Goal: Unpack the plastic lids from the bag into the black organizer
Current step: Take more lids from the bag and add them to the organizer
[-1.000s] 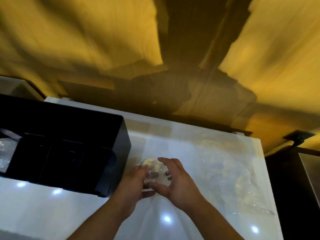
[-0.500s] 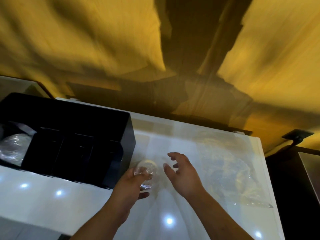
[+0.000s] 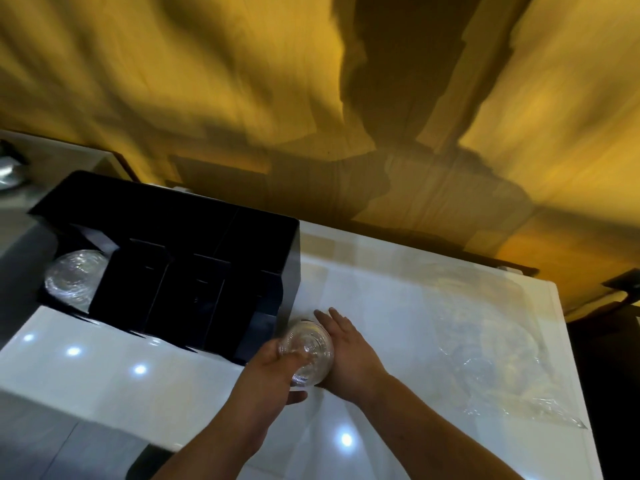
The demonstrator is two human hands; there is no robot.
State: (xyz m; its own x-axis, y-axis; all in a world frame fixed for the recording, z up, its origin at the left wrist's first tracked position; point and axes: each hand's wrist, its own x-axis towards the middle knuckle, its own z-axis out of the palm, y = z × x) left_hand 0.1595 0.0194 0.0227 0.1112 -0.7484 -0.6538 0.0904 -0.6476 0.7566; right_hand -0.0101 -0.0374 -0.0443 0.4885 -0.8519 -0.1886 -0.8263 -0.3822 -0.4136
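A stack of clear plastic lids (image 3: pixel 306 351) lies on its side just right of the black organizer (image 3: pixel 263 237). My left hand (image 3: pixel 273 379) grips the stack from the near end. My right hand (image 3: pixel 346 351) lies flat against the stack's right side with straight fingers. The organizer has several compartments; its far-left one holds another stack of clear lids (image 3: pixel 74 278). The clear plastic bag (image 3: pixel 485 344) lies crumpled and flat on the white counter to the right of my hands.
The glossy white counter (image 3: pixel 104 368) runs under everything, its right edge near the bag. A yellow wooden wall rises behind. A shiny object (image 3: pixel 8 171) sits on a lower surface at far left.
My right hand let go of the lid stack, opened, then came back flat against its side. My left hand kept hold and shifted the stack toward the organizer's right end.
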